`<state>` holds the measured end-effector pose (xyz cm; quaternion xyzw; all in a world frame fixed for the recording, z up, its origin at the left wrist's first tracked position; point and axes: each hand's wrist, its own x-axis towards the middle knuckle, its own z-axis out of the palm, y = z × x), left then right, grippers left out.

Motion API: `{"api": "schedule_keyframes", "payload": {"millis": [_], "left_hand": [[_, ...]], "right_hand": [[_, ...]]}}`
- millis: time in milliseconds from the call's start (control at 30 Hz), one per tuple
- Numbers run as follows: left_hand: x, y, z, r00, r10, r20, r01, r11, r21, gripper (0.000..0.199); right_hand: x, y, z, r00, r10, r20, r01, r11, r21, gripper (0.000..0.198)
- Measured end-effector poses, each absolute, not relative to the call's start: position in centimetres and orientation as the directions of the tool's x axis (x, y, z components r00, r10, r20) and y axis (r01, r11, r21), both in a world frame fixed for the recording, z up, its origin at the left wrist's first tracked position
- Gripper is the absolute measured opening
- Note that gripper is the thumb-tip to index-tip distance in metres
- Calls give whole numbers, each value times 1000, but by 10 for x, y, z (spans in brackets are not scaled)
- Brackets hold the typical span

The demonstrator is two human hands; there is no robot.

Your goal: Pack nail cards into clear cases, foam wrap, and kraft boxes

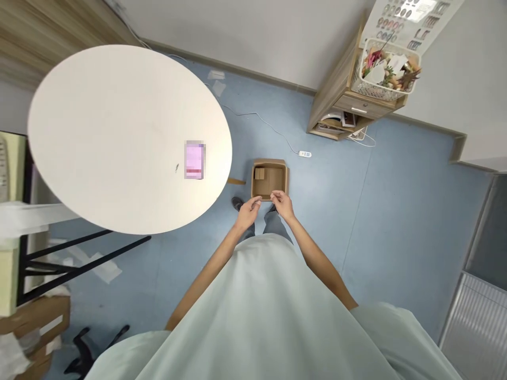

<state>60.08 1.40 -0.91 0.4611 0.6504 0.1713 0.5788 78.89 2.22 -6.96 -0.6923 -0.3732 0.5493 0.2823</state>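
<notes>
A small open-topped cardboard box (269, 196) appears in front of my feet, with a smaller brown block or carton (259, 174) inside at its far left corner. At the near left corner of the box in this view is my left hand (249, 212), thumb and fingers brought together in a pinch. My right hand (282, 203) is pinched in the same way and overlaps the near right edge. Whether the fingertips touch the box or are above it, I cannot tell. Anything between them is too small to make out.
To the left stands a white round table (119, 132) with a blurred pink rectangular item (194, 160) on it. A power strip (304, 154) with a cable lies on the blue floor. A wooden cabinet (336, 100) carries a white basket (386, 68). A black metal frame (87, 269) stands lower left.
</notes>
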Motion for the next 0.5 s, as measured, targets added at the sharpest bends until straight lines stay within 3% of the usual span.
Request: {"api": "schedule_keyframes", "payload": {"millis": [167,500], "left_hand": [[586,-5,43,84,840,-536,291,494,820,49],[476,-34,119,105,920,-377,136,363,922,58]], "right_hand": [[782,7,-19,87,830,-550,175,-557,-812,32],[699,-27,73,105,919,-380,142,-393,-909,44]]}}
